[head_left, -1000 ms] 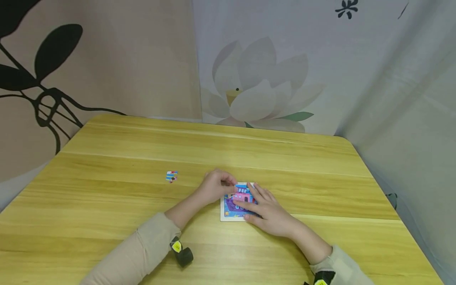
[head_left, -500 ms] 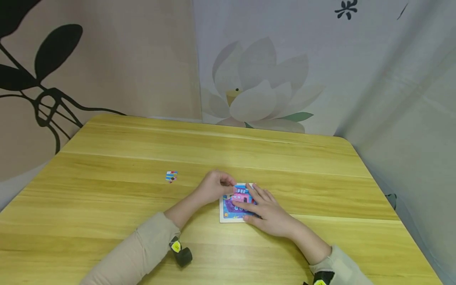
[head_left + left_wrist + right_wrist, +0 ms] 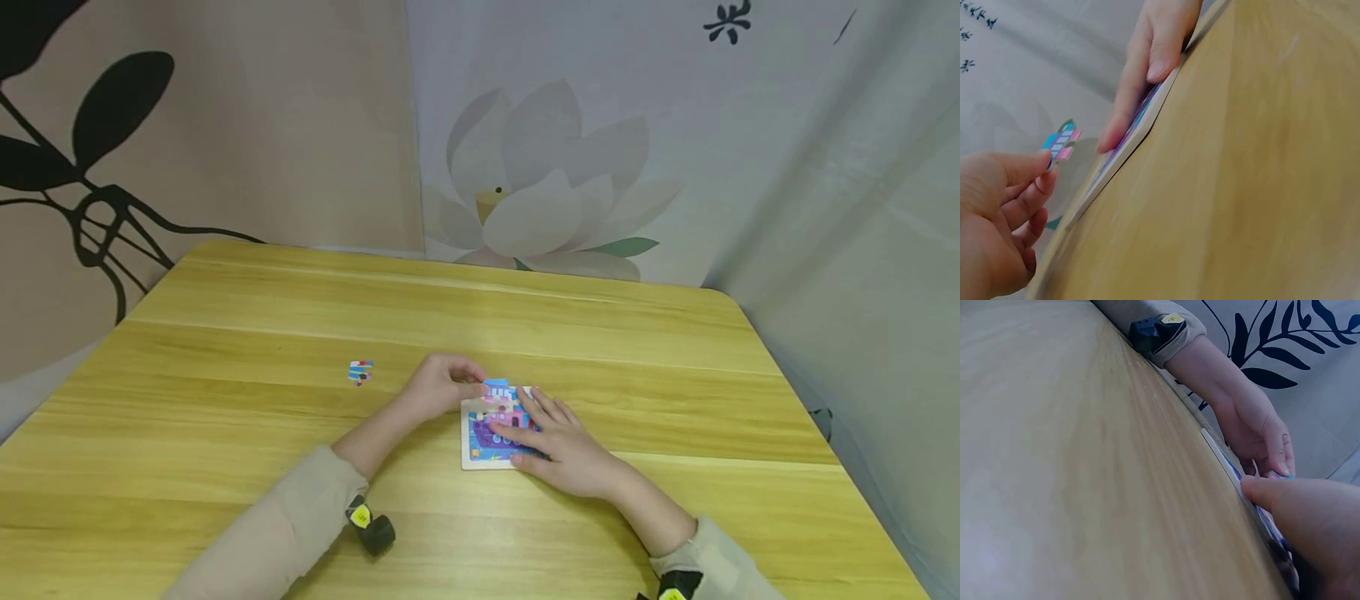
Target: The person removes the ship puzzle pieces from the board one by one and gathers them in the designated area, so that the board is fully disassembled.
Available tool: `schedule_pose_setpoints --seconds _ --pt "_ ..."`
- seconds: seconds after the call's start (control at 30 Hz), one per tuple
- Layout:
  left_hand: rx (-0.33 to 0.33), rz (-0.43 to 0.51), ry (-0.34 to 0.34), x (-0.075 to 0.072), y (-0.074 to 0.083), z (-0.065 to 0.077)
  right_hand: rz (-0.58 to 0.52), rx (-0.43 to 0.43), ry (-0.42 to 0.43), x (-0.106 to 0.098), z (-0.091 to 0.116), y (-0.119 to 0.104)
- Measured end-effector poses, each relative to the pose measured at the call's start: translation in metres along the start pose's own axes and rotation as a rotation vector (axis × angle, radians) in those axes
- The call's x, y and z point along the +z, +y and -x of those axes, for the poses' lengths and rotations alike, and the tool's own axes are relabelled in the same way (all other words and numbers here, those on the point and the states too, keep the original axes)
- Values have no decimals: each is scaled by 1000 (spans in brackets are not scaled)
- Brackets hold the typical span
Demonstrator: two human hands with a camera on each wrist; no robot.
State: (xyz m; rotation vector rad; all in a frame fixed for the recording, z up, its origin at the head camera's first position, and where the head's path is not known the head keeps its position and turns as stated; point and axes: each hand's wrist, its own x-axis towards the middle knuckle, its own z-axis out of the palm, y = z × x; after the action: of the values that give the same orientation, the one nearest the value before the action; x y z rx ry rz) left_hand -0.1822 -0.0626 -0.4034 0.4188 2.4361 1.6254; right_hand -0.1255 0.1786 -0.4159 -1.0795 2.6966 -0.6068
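A jigsaw puzzle board (image 3: 480, 463) with a white border and a pink and purple picture lies flat on the table. Between its thumb and fingers, my left hand (image 3: 442, 388) pinches a blue, white and pink puzzle piece (image 3: 1062, 144), lifted off the board near its upper left. Across the right part of the picture rests my right hand (image 3: 567, 450), fingers spread and straight; it hides that side of the board. A second puzzle piece (image 3: 361, 372), striped in several colours, lies on the table to the left of my left hand.
The wooden table (image 3: 225, 400) reaches back to a fabric backdrop (image 3: 555, 167) printed with a lotus and dark leaves. A black camera (image 3: 371, 529) is strapped at the left sleeve, and another camera (image 3: 678, 585) at the right one.
My left hand has moved slightly left and lifted the puzzle piece out of the board's upper left, showing a pale patch there. The right hand has stayed in place.
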Motion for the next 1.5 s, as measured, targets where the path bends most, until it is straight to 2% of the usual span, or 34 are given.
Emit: schedule_pose_setpoints --seconds 0.4,0.6,1.03,1.27,1.5 --pt "-12 -31 36 -36 4 5 -9 8 -3 2 1 0" --pt "-8 -48 44 -52 -5 7 -4 30 -21 1 0 -1" --pt "-11 -74 38 -92 -18 15 8 3 -6 1 0 -1" --pt "-54 -91 20 -106 -25 15 -6 12 -15 -2 0 -3" --pt "-41 -108 20 -114 -35 14 -10 14 -18 -2 0 -3"
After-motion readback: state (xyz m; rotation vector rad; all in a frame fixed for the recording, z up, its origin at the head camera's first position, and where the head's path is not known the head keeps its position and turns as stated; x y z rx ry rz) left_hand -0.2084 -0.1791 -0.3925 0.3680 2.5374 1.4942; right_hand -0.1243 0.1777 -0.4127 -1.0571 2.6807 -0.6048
